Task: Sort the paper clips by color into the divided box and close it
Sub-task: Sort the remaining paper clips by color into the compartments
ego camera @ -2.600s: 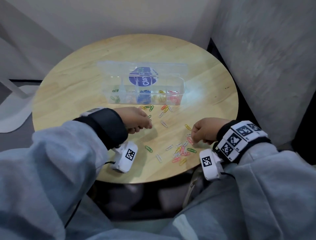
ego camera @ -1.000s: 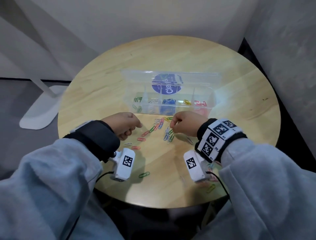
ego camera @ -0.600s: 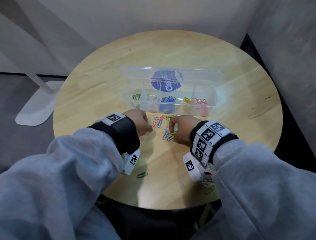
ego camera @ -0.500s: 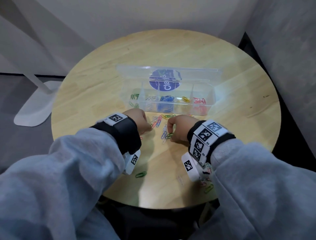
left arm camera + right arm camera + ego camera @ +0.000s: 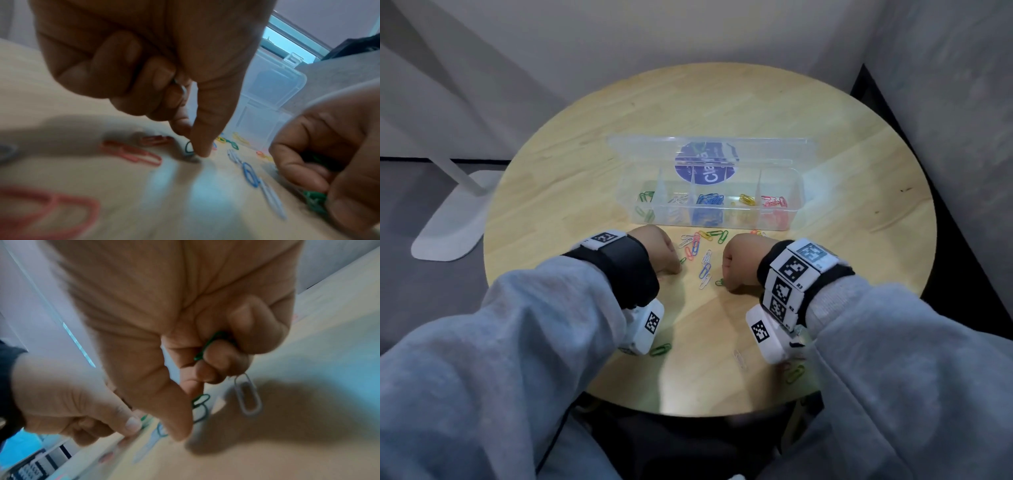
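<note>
Clips (image 5: 702, 255) partly sorted: some in open box (image 5: 714, 205) by color, many loose on table (image 5: 825, 212). Left hand (image 5: 657, 251) pinches green clip; right hand (image 5: 739, 262) clutches green clips, pinching another. Lid unclosed.

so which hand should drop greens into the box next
Probably the left hand: the green compartment sits at the left end of the open box, on its side, and it pinches a green clip. The right hand also holds green clips but would have to reach across.
</note>
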A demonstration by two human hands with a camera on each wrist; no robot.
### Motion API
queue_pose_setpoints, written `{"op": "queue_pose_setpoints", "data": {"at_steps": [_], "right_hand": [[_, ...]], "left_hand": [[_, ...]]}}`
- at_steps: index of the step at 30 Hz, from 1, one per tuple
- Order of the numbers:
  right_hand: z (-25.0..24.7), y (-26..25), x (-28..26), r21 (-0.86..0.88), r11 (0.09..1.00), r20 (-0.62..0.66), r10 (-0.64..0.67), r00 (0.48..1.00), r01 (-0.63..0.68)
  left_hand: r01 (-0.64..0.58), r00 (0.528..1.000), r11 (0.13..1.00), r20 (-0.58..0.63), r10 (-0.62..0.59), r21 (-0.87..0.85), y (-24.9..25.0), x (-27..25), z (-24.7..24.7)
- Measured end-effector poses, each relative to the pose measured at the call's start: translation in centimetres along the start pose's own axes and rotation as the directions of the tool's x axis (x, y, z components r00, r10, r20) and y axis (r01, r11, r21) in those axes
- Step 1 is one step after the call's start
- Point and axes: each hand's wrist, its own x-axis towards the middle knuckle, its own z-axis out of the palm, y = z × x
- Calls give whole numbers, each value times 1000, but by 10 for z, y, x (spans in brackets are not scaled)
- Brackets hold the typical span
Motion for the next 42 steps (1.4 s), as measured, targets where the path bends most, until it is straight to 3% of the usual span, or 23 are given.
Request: {"op": "queue_pose_setpoints", "data": {"at_steps": [3,6,10,15,18,25,28,30,33,36,38,42], "right_hand": [[-7,8,-5,123,992,-36,-6,999,10],[-16,18,-11,334,941,-68,-30,997,51],[-18,23,-16,459,883,-75,-73,994,99],[-18,28,-19,659,739,-76,-120,990,140],[-19,32,-24,735,666,-63,-119,991,127],[-19,35,-25,849,524,-25,-86,996,66],[-18,33,-24,868,495,-13,-55,998,38],[-18,33,-23,870,492,-9,-45,999,30],[-18,32,-22,831,554,-34,-43,998,52],[-17,31,-21,698,710,-105,-26,994,92],[-15,30,-20,636,766,-132,-4,991,87],[-16,25,-16,723,690,-64,73,995,-5]], "left_hand": [[20,1000,1000,13,-19,-17,-1,-6,-5],[40,991,990,134,-22,-133,4,-9,-13],[35,969,954,244,41,-299,5,-11,-20],[3,937,925,323,130,-380,9,-23,-29],[23,926,925,358,124,-380,14,-32,-35],[-31,937,998,350,9,57,13,-47,-18],[-189,937,876,348,26,444,10,-49,-7],[-236,933,783,360,17,576,8,-50,0],[-293,915,687,404,-1,665,4,-49,9],[-314,909,623,417,-22,717,2,-49,16],[-322,910,571,413,-33,756,3,-49,20],[-333,918,498,396,-23,801,1,-49,24]]}}
